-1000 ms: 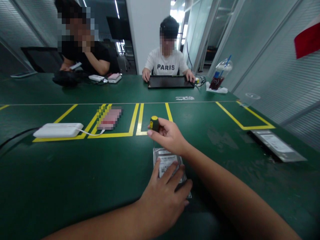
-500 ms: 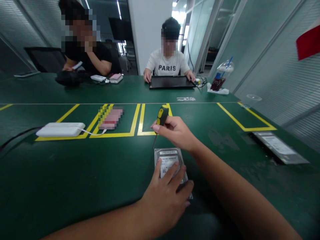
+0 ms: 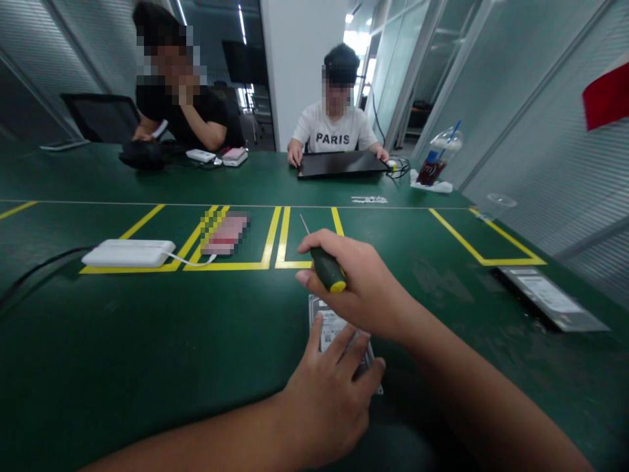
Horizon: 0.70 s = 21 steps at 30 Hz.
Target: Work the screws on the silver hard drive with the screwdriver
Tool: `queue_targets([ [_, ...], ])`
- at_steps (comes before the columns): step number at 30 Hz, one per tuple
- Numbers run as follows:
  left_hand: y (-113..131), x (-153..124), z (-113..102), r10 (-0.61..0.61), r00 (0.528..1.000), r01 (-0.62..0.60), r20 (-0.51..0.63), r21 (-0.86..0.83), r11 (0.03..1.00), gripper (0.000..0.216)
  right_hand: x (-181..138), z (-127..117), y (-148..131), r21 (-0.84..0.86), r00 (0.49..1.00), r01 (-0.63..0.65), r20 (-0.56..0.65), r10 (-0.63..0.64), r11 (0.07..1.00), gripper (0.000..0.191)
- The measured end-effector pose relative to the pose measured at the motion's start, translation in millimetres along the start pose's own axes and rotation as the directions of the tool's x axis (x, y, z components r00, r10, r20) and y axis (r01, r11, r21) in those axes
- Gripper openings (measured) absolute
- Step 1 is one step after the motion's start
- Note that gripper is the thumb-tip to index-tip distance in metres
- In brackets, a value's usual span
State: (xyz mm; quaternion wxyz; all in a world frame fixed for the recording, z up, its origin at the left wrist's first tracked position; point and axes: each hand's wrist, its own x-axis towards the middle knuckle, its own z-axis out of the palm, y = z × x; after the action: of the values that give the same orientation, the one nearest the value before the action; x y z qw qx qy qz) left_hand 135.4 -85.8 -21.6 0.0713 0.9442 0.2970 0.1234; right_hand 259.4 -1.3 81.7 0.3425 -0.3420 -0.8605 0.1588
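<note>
My left hand (image 3: 334, 393) lies with spread fingers across a small silver hard drive (image 3: 332, 324) with a white label, covering much of it against the green table. Above the drive's far end, my right hand (image 3: 368, 282) is closed around a screwdriver (image 3: 327, 270) with a dark green and yellow handle. The screwdriver's thin shaft points up and away from me, and its yellow butt end faces me. Its tip is clear of the drive. The right hand hides part of the drive's far right corner.
A larger silver drive (image 3: 553, 295) lies on the right. Farther left are a white power bank (image 3: 128, 253) with a cable and a pink device (image 3: 227, 235). Yellow tape (image 3: 246, 266) marks the table. Across it, a person (image 3: 339, 128) holds a dark panel (image 3: 344, 164); a drink cup (image 3: 435, 160) stands nearby.
My right hand has turned the screwdriver over, so its shaft now points away instead of down towards the drive. The hand has come slightly nearer and lower. My left hand stays on the drive.
</note>
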Motion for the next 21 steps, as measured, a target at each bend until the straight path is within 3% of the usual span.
queue_targets([
  [6,1,0,9,-0.027,0.995,0.019,-0.092,-0.082,0.996,0.043,-11,-11,-31,-0.129,0.996,-0.004,0.085,0.015,0.992,0.032],
  [11,0,0,9,-0.028,0.994,0.018,-0.102,-0.097,0.995,0.046,-14,-21,-36,-0.279,0.989,-0.015,0.14,0.056,0.96,0.027],
  [15,1,2,5,-0.067,0.997,0.061,-0.042,-0.119,0.991,0.051,-33,-23,-19,-0.413,0.979,-0.007,0.184,0.091,0.911,0.032],
  [21,2,0,5,-0.1,0.995,0.098,-0.008,-0.103,0.99,0.046,-86,-27,31,-0.668,0.966,-0.01,0.185,0.179,0.744,0.048],
])
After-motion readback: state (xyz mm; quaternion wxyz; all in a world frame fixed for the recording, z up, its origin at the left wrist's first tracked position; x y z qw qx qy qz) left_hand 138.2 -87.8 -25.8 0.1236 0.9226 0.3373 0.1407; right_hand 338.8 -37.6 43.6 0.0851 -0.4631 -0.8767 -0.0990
